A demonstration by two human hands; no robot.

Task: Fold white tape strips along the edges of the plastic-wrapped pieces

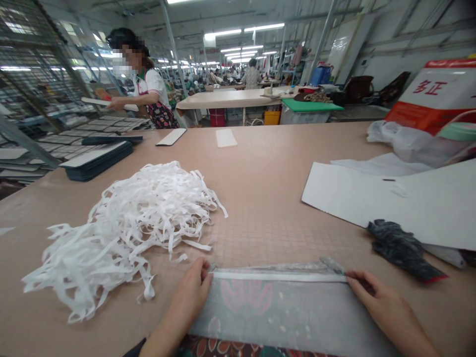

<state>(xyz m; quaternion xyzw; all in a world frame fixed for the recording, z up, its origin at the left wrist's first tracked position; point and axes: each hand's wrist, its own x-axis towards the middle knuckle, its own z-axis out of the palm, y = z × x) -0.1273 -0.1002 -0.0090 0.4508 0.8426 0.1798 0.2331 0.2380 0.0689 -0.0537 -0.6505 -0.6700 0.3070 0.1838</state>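
A piece of thin grey, patterned fabric lies at the table's near edge, with a faint pink motif showing through it. Along its far edge runs a narrow white strip. My left hand pinches the strip and fabric at the left end. At the right end, my right hand grips the same edge between thumb and fingers. The strip looks straight between the two hands. Left of my left hand spreads a large tangled heap of white strips.
A dark crumpled glove-like cloth lies right, by a large white board. Behind it are a plastic bag and a red-and-white container. Stacked dark-edged panels sit far left. A co-worker stands beyond, holding a panel.
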